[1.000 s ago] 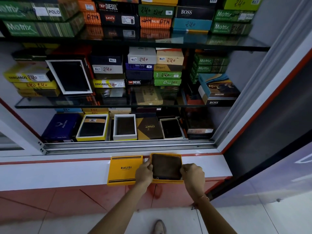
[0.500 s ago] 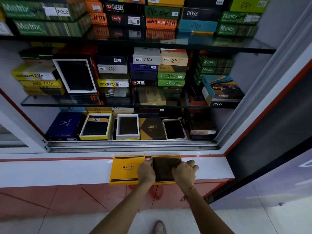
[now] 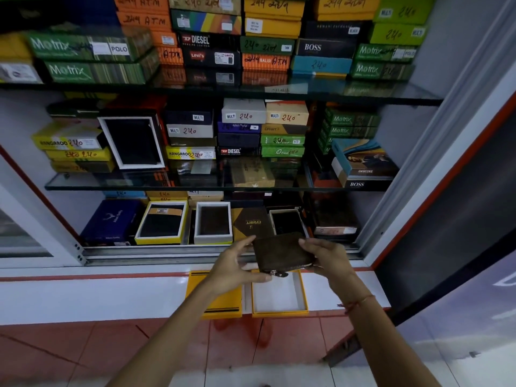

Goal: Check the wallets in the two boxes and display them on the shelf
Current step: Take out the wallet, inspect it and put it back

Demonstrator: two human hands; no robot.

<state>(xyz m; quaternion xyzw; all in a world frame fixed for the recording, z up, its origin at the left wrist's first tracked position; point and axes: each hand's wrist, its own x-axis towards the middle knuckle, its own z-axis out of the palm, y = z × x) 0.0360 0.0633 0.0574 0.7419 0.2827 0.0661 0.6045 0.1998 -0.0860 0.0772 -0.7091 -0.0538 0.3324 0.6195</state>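
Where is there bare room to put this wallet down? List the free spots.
Free: the white ledge left of the yellow lid, a shorter strip right of the open yellow box, and the box's own empty tray. Crowded: the bottom shelf row behind the wallet, packed box to box.

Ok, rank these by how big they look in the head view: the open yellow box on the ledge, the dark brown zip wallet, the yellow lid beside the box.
1. Open yellow box and yellow lid: look alike; lid partly hidden by the left hand, so unranked.
2. Dark brown zip wallet, smallest, though nearer the camera.
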